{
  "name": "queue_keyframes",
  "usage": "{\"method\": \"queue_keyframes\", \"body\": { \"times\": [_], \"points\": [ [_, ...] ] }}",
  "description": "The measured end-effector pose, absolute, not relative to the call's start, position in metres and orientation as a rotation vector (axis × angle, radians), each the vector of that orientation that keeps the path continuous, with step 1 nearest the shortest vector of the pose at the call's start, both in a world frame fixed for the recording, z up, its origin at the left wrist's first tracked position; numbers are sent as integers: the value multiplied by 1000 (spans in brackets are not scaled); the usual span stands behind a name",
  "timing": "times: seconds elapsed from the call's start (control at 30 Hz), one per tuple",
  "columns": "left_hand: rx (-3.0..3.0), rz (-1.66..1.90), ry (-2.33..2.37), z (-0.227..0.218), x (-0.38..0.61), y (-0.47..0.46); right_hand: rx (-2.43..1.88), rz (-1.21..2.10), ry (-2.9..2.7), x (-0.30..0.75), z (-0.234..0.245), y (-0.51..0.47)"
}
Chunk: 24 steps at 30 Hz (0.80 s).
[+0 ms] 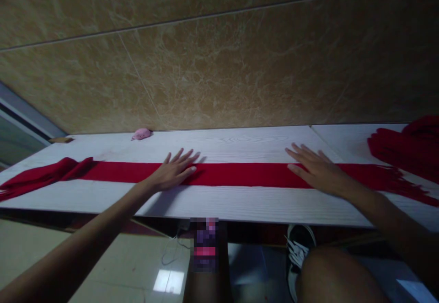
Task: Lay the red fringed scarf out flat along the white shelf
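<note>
A long red scarf [240, 175] lies stretched flat along a white wooden table [219, 204]. My left hand [174, 170] rests flat on the scarf left of the middle, fingers spread. My right hand [313, 168] lies flat on it further right, fingers apart. The scarf's left end [44, 175] is bunched and rumpled near the table's left edge. Its right end [404, 184] shows a fringe that trails toward the front right edge.
A second heap of red cloth [408, 143] sits at the far right. A small pink object [141, 134] lies by the marbled brown wall [219, 65]. Below the table edge are my knee [336, 275], a sneaker [298, 243] and a tiled floor.
</note>
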State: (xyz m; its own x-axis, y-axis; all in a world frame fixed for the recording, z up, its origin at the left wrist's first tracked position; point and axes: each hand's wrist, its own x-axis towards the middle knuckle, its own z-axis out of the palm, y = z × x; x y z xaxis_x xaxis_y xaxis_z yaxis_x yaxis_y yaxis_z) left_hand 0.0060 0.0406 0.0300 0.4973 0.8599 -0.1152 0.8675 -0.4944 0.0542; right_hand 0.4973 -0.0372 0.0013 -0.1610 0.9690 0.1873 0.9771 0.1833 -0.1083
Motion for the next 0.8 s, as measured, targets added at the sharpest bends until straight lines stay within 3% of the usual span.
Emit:
{"method": "queue_keyframes", "body": {
  "times": [0.17,0.4,0.8],
  "points": [
    [2664,-45,1392,14,26,26,-1850,-50,-2346,486,-20,-43],
    [2648,77,1353,31,65,24,-1735,89,-2400,446,9,-32],
    [2688,167,1228,10,114,9,-1639,214,-2472,389,14,-49]
  ]
}}
